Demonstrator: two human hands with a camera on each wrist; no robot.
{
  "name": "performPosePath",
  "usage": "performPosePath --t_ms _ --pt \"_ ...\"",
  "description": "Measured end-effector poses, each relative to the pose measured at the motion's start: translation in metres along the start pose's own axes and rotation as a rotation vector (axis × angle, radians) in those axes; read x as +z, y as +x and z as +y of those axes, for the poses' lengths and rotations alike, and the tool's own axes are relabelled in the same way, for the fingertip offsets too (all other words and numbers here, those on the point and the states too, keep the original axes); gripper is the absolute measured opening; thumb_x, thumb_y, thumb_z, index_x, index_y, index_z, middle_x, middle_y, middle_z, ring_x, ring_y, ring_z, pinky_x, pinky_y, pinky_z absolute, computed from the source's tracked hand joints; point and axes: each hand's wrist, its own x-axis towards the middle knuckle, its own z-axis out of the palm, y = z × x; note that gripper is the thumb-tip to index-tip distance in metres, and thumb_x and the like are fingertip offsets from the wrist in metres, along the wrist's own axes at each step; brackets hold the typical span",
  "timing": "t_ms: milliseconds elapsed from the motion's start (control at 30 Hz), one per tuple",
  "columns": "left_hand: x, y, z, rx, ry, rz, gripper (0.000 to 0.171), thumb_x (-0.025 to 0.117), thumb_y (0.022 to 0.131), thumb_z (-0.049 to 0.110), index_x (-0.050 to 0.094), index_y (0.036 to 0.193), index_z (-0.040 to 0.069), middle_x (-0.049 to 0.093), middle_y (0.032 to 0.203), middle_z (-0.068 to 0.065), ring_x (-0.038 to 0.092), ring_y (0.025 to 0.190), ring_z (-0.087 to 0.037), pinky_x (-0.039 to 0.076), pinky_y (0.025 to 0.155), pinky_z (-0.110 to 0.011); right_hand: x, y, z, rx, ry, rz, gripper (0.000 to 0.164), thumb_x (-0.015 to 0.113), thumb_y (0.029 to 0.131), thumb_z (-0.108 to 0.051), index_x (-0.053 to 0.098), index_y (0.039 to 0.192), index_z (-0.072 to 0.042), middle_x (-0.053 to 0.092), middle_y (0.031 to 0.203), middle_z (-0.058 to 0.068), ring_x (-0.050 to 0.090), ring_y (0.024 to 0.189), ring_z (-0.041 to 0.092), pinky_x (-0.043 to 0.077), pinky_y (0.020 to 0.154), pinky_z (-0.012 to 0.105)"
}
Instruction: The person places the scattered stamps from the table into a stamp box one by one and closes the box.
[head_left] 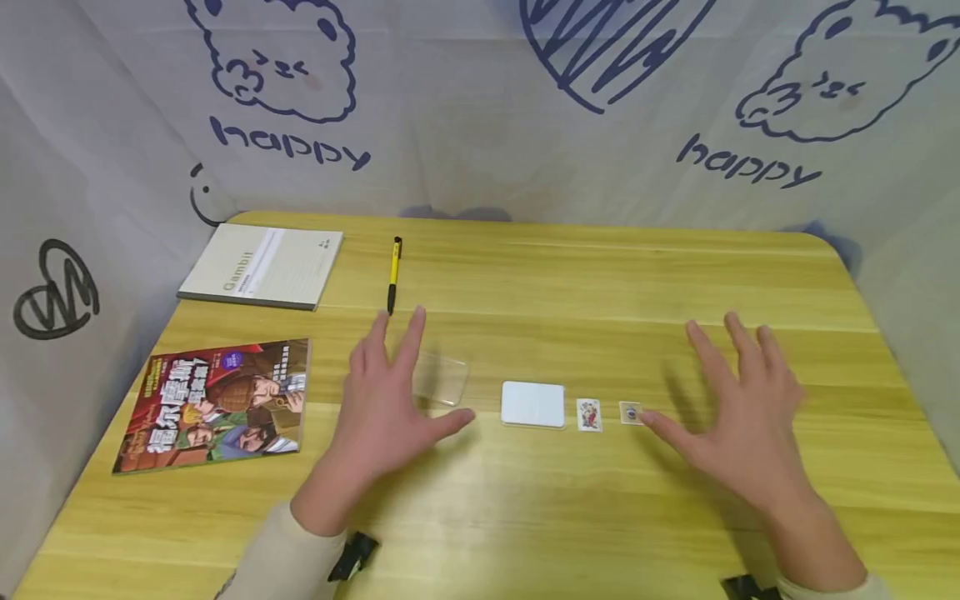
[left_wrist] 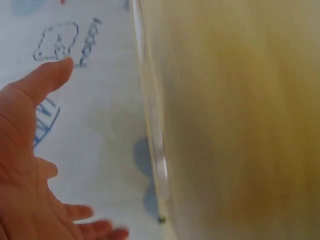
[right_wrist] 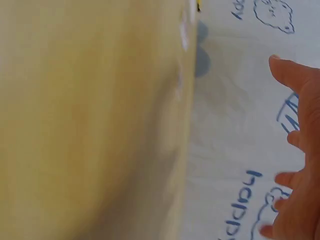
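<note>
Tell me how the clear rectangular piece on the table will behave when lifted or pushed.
The clear rectangular piece is probably light, since it looks thin and see-through. Its straight, crisp edges suggest it is stiff rather than floppy. Lying flat on the table, it seems more apt to slide than to roll or tip if pushed.

Wd tbl (head_left: pixel 562 287) | nbk (head_left: pixel 262 267) | illus. bk (head_left: pixel 221 407) | ylw/blk pen (head_left: pixel 394 275) | clr lid (head_left: pixel 446 380) | wht pack (head_left: pixel 532 404) | 2 sm. cards (head_left: pixel 588 415)
</note>
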Motion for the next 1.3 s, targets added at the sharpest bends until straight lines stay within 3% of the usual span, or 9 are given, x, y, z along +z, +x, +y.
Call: performPosePath --t_ms 100,200,300,433,533,700,1000,1300 --pt "0.008 -0.004 0.010 0.022 -0.181 -0.066 0.125 0.086 0.068 0.059 0.009 0.162 0.028 0.036 0.148 -0.020 0.039 0.129 -0.039 0.042 0.096 -0.057 0.011 -0.009 -0.007 -0.016 0.163 -0.006 0.105 0.094 0.064 -0.038 0.042 0.153 -0.020 0.047 0.143 0.015 0.039 0.131 0.039 0.030 0.097 0.063" --pt "0.018 -0.004 0.017 0.025 -0.359 -0.134 0.121 0.091 0.069 0.046 0.017 0.161 0.021 0.057 0.112 -0.013 0.053 0.098 -0.026 0.048 0.079 -0.042 0.022 -0.012 -0.013 0.043 0.350 -0.080 0.099 0.095 0.067 -0.025 0.045 0.152 -0.021 0.062 0.114 0.008 0.055 0.100 0.026 0.046 0.082 0.039" --pt "0.028 -0.002 0.022 0.004 -0.474 -0.174 0.115 0.094 0.067 0.034 0.026 0.159 0.015 0.053 0.084 -0.008 0.045 0.070 -0.017 0.042 0.062 -0.033 0.032 -0.011 -0.019 0.112 0.496 -0.159 0.089 0.094 0.069 -0.013 0.050 0.147 -0.015 0.058 0.085 0.008 0.052 0.071 0.019 0.046 0.061 0.025" --pt "0.041 0.000 0.024 -0.023 -0.545 -0.194 0.108 0.096 0.065 0.024 0.037 0.154 0.011 0.044 0.070 -0.002 0.035 0.060 -0.011 0.038 0.057 -0.031 0.047 -0.009 -0.019 0.172 0.624 -0.227 0.075 0.093 0.070 -0.011 0.059 0.137 -0.010 0.040 0.067 0.005 0.037 0.055 0.013 0.040 0.053 0.025" --pt "0.051 0.002 0.025 -0.025 -0.607 -0.217 0.101 0.095 0.066 0.018 0.041 0.151 0.009 0.040 0.065 0.003 0.034 0.056 -0.009 0.039 0.056 -0.030 0.055 -0.008 -0.017 0.199 0.659 -0.281 0.067 0.092 0.072 -0.020 0.063 0.132 -0.011 0.030 0.063 -0.002 0.030 0.053 0.008 0.042 0.060 0.026" --pt "0.063 0.005 0.029 -0.014 -0.671 -0.287 0.093 0.093 0.070 0.014 0.044 0.149 0.007 0.036 0.056 0.007 0.031 0.049 -0.008 0.039 0.053 -0.028 0.063 -0.007 -0.017 0.192 0.613 -0.344 0.058 0.090 0.075 -0.029 0.067 0.126 -0.014 0.027 0.057 -0.008 0.027 0.049 0.006 0.046 0.071 0.032" --pt "0.070 0.009 0.029 -0.015 -0.656 -0.326 0.084 0.090 0.070 0.007 0.049 0.144 0.001 0.038 0.056 0.006 0.032 0.047 -0.008 0.037 0.049 -0.026 0.070 -0.004 -0.018 0.163 0.516 -0.339 0.041 0.089 0.076 -0.016 0.073 0.113 -0.012 0.026 0.054 -0.012 0.027 0.049 0.005 0.047 0.072 0.033" --pt "0.074 0.013 0.026 -0.018 -0.639 -0.340 0.075 0.086 0.074 0.004 0.051 0.140 -0.002 0.038 0.056 0.006 0.033 0.048 -0.007 0.035 0.048 -0.024 0.070 -0.003 -0.020 0.162 0.480 -0.350 0.035 0.088 0.077 -0.018 0.074 0.108 -0.010 0.030 0.054 -0.011 0.030 0.049 0.005 0.045 0.069 0.032"
